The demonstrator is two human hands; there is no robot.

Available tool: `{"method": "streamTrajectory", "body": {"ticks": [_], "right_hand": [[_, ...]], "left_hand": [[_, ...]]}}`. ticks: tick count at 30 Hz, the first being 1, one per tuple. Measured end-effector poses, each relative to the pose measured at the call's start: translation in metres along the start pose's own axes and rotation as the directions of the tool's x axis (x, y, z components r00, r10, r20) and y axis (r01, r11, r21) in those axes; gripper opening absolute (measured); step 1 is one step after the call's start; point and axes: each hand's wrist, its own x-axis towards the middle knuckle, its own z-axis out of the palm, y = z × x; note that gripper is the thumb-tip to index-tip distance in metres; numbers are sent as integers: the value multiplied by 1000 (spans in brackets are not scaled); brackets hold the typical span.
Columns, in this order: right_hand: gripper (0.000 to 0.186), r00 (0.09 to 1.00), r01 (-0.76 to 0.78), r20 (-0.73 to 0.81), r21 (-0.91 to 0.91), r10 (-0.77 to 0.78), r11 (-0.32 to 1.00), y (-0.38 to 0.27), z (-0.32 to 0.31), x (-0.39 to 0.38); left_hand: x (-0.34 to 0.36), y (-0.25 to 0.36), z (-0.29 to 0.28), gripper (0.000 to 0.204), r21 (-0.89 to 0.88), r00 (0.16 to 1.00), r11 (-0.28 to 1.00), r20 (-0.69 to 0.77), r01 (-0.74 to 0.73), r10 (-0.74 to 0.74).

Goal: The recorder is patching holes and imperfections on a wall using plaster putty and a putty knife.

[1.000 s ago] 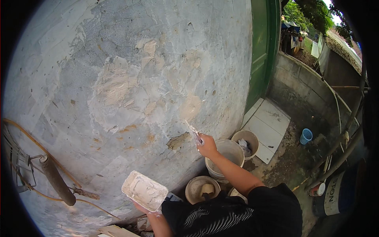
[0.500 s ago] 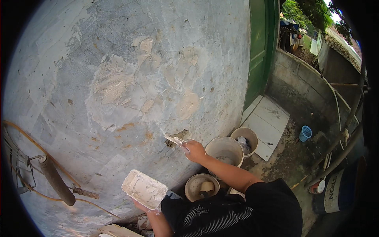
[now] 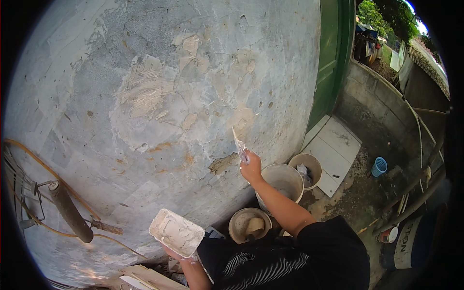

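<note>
A white, putty-smeared rectangular tub point(image 3: 156, 220) is held tilted in my left hand point(image 3: 174, 253), low and close to my body. Pale putty point(image 3: 177, 234) fills the tub; most of the fingers beneath it are hidden. My right hand point(image 3: 251, 167) grips a putty knife point(image 3: 237, 140) coated in white, its blade pointing up along the grey wall point(image 3: 159, 106). Just left of that hand is a broken hollow point(image 3: 223, 164) in the plaster, showing brown. Several beige patches point(image 3: 147, 89) of rough putty lie higher on the wall.
Pale buckets point(image 3: 279, 181) stand below my right arm at the wall's foot. A paint roller point(image 3: 70, 210) hangs at the left, beside a brownish hose point(image 3: 38, 162). To the right are a green door point(image 3: 328, 58), white tiles point(image 3: 333, 145), a blue basket point(image 3: 379, 166) and a drum point(image 3: 411, 241).
My right hand has moved up and right, off the hollow, and the knife now points more upward. The hollow shows more fully. The left hand and tub stay nearly in place.
</note>
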Motion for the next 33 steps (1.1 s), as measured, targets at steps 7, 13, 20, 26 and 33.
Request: {"method": "streamTrajectory", "body": {"ticks": [7, 13, 20, 26, 33], "right_hand": [[25, 989, 141, 61, -63, -138, 988, 4, -31, 6], [27, 994, 14, -106, -176, -33, 984, -31, -32, 65], [23, 955, 270, 152, -81, -255, 960, -55, -12, -1], [36, 977, -212, 21, 245, 214, 946, -33, -61, 66], [30, 997, 43, 66, 3, -43, 999, -35, -30, 53]], "left_hand": [[5, -7, 16, 52, 60, 992, 998, 128, 12, -20], [4, 2, -4, 53, -5, 993, 998, 99, 61, -61], [7, -3, 14, 51, -41, 986, 992, 119, 122, -116], [3, 3, 12, 51, -63, 992, 993, 95, 95, -89], [7, -1, -2, 54, 82, 996, 996, 77, 43, -49]]}}
